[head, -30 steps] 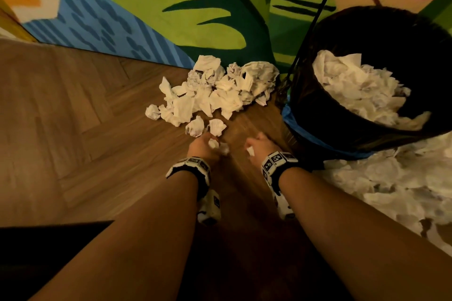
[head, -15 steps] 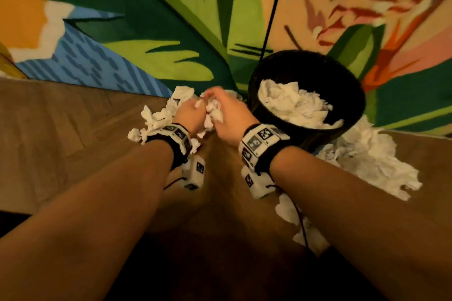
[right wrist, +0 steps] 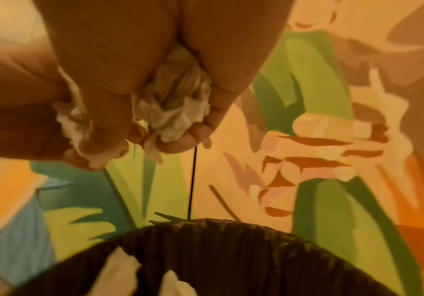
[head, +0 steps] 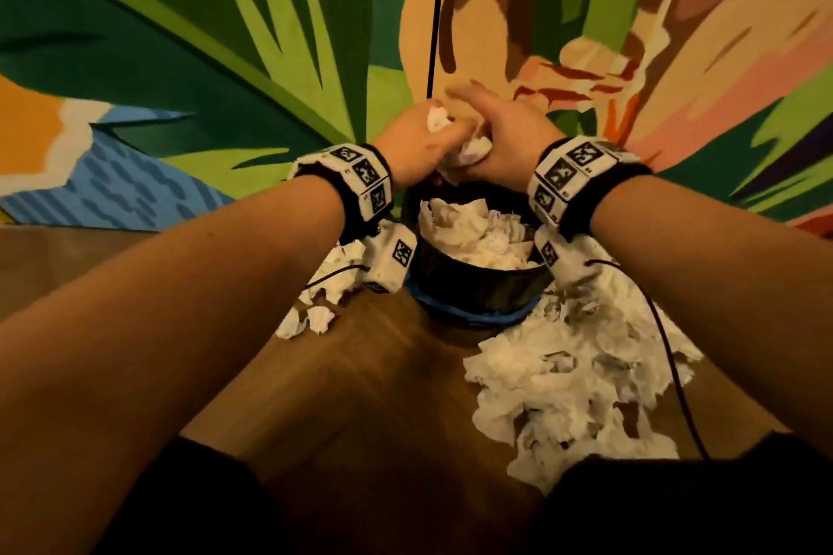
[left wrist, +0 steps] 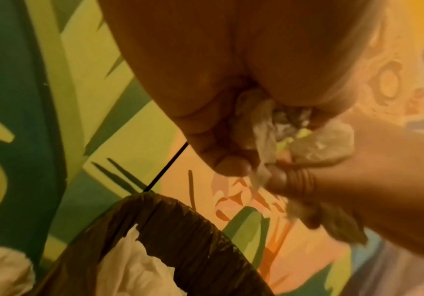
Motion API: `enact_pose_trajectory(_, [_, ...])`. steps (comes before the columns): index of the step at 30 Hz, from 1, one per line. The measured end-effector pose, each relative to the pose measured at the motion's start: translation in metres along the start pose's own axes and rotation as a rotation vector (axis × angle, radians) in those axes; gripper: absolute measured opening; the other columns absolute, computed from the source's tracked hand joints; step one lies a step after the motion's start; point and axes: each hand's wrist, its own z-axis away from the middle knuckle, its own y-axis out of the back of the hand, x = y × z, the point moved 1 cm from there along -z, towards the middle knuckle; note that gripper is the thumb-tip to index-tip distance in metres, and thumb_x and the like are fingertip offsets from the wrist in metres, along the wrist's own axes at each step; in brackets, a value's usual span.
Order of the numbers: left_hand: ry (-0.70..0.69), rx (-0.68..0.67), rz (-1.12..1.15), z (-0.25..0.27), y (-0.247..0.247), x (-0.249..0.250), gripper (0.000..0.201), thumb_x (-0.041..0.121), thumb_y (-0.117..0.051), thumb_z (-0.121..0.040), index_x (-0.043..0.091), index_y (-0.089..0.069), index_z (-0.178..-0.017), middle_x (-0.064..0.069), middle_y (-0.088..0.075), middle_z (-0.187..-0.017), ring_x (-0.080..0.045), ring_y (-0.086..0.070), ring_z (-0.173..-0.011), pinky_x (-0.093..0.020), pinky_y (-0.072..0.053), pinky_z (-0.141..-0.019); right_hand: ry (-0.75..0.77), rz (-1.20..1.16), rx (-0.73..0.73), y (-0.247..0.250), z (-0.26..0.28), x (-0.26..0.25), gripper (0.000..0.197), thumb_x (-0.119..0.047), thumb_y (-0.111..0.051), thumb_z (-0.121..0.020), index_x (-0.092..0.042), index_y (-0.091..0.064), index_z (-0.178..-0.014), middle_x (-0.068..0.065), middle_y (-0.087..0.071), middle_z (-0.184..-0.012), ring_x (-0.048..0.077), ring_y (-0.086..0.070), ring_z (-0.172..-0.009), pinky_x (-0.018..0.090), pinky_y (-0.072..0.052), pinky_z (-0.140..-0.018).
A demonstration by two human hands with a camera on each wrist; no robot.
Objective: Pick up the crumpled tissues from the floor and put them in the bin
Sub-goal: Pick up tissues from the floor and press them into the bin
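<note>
My left hand (head: 421, 140) and right hand (head: 493, 128) are pressed together above the black bin (head: 473, 279), each gripping crumpled white tissues (head: 469, 149). In the left wrist view the left fingers curl round a wad of tissue (left wrist: 264, 124), and the right hand (left wrist: 357, 180) touches it from the right. The right wrist view shows the right fingers curled round another wad (right wrist: 178, 104) over the bin's dark liner (right wrist: 231, 250). The bin holds a heap of tissues (head: 473, 234). More crumpled tissues lie on the floor to its left (head: 315, 315) and to its right (head: 581, 379).
The wooden floor (head: 383, 374) runs up to a painted wall (head: 225, 59) right behind the bin. A thin black cord (head: 435, 14) hangs down the wall to the bin. Black cables (head: 671, 351) trail from my wrist units over the right tissue pile.
Both hands took up tissues from the left floor pile, rose and moved right until they stood over the bin. The head view swung with them and now centres on the bin.
</note>
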Motion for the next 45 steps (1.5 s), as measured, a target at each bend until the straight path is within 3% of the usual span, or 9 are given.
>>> enact_pose_trajectory(5, [0.115,0.193,0.078,0.005,-0.018,-0.036,0.018,0.016,-0.062,-0.091,0.017,-0.045,-0.097,-0.001,-0.055,-0.07,-0.016,-0.054,-0.059,-0.028,-0.046,-0.053,-0.279,0.034,-0.079,-0.036,0.025,0.036,0.03,-0.038,-0.063,-0.087,-0.026,-0.048,-0.064,-0.007,-0.048,-0.063,0.02,-0.052,-0.069,0.023,-0.028,-0.049])
enact_pose_trajectory(11, [0.123,-0.091,-0.557,0.01,-0.069,-0.073,0.028,0.031,-0.039,-0.094,0.026,-0.046,-0.121,-0.005,-0.057,-0.115,-0.028,-0.049,-0.112,-0.044,-0.026,-0.1,-0.453,-0.004,-0.311,-0.054,0.042,0.068,0.041,-0.006,-0.057,-0.085,-0.014,-0.038,-0.121,0.016,-0.048,-0.1,0.031,-0.05,-0.077,0.037,-0.037,-0.057])
enact_pose_trajectory(15, [0.11,-0.218,-0.646,0.011,-0.075,-0.082,0.028,0.018,-0.039,-0.09,0.022,-0.034,-0.118,0.0,-0.06,-0.079,-0.026,-0.058,-0.088,-0.044,-0.023,-0.109,-0.376,-0.005,-0.345,-0.064,0.05,0.077,0.039,-0.004,-0.066,-0.08,-0.019,-0.051,-0.112,0.007,-0.062,-0.103,0.024,-0.059,-0.085,0.033,-0.05,-0.068])
enact_pose_trajectory(21, [0.064,-0.301,-0.869,-0.002,-0.069,-0.081,0.021,0.037,-0.064,-0.087,0.034,-0.067,-0.108,0.001,-0.053,-0.121,-0.026,-0.043,-0.119,-0.042,-0.031,-0.101,-0.295,0.167,-0.386,-0.072,0.049,0.082,0.006,-0.027,-0.072,-0.082,-0.026,-0.07,-0.087,-0.006,-0.067,-0.088,0.019,-0.064,-0.089,0.034,-0.055,-0.082])
enact_pose_trajectory(27, [0.093,-0.385,-0.808,0.001,-0.076,-0.072,0.05,0.045,-0.045,-0.095,0.014,-0.054,-0.057,-0.005,-0.056,-0.066,-0.025,-0.053,-0.062,-0.029,-0.042,-0.06,-0.312,0.145,-0.377,-0.073,0.049,0.076,0.03,-0.03,-0.057,-0.087,-0.006,-0.074,-0.088,0.014,-0.071,-0.088,0.03,-0.065,-0.081,0.041,-0.057,-0.075])
enact_pose_trajectory(32, [0.17,-0.498,-0.934,0.009,-0.091,-0.071,0.055,0.045,-0.022,-0.097,0.007,-0.061,-0.095,-0.028,-0.058,-0.121,-0.04,-0.054,-0.107,-0.042,-0.041,-0.092,-0.319,0.159,-0.4,-0.077,0.05,0.077,0.037,-0.029,-0.056,-0.09,-0.002,-0.062,-0.066,0.017,-0.06,-0.067,0.033,-0.057,-0.065,0.037,-0.048,-0.06])
enact_pose_trajectory(36, [0.098,-0.582,-1.026,0.014,-0.095,-0.069,0.054,0.043,-0.014,-0.097,0.012,-0.058,-0.092,-0.016,-0.062,-0.105,-0.038,-0.049,-0.117,-0.051,-0.025,-0.103,-0.377,0.166,-0.423,-0.082,0.05,0.08,0.041,-0.028,-0.054,-0.09,-0.015,-0.041,-0.054,0.003,-0.042,-0.055,0.022,-0.042,-0.056,0.031,-0.034,-0.053])
enact_pose_trajectory(42, [-0.021,-0.42,-1.008,0.022,-0.081,-0.072,0.053,0.04,-0.017,-0.093,0.016,-0.052,-0.062,-0.002,-0.048,-0.071,-0.027,-0.038,-0.108,-0.049,-0.024,-0.092,-0.349,0.273,-0.286,-0.071,0.044,0.081,0.033,-0.029,-0.045,-0.092,-0.014,-0.055,-0.064,0.004,-0.052,-0.06,0.023,-0.049,-0.055,0.028,-0.038,-0.049])
enact_pose_trajectory(45, [-0.049,-0.257,-0.839,0.02,-0.062,-0.075,0.054,0.043,-0.02,-0.095,0.026,-0.071,-0.09,0.0,-0.058,-0.087,-0.02,-0.034,-0.098,-0.043,-0.022,-0.084,-0.336,0.22,-0.159,-0.063,0.035,0.081,0.03,-0.03,-0.042,-0.091,-0.027,-0.063,-0.111,0.0,-0.062,-0.075,0.02,-0.059,-0.064,0.027,-0.044,-0.051])
